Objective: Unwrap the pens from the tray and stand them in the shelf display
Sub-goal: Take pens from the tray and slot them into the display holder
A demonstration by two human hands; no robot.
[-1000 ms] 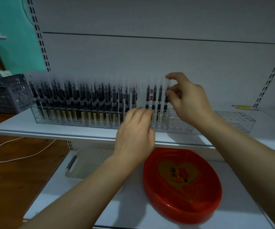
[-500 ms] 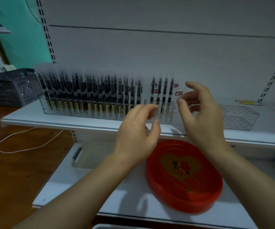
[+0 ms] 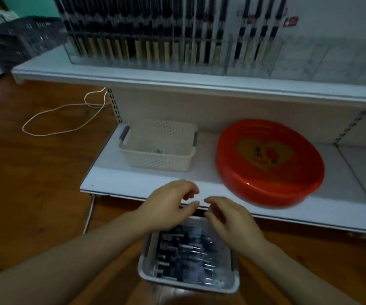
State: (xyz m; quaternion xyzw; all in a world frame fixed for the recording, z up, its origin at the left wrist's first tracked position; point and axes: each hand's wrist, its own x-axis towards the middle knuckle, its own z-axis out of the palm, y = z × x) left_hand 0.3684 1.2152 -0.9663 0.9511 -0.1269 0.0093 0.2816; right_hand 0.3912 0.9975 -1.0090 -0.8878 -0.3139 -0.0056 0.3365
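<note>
Hands, left [image 3: 166,206] and right [image 3: 230,219], hover loose and empty over the pen tray [image 3: 232,285], red dish [image 3: 270,164] at 2 o'clock.

A shallow grey metal tray [image 3: 147,271] sits on the wooden floor just in front of the lower shelf, filled with a loose heap of dark pens in clear wrappers [image 3: 184,254], most lying roughly crosswise; motion blur hides finer detail. On the upper shelf stands a long clear plastic display rack [image 3: 287,60]. Its left and middle slots are packed with upright dark pens with yellowish lower barrels [image 3: 133,38], while its right-hand slots hold none.
</note>
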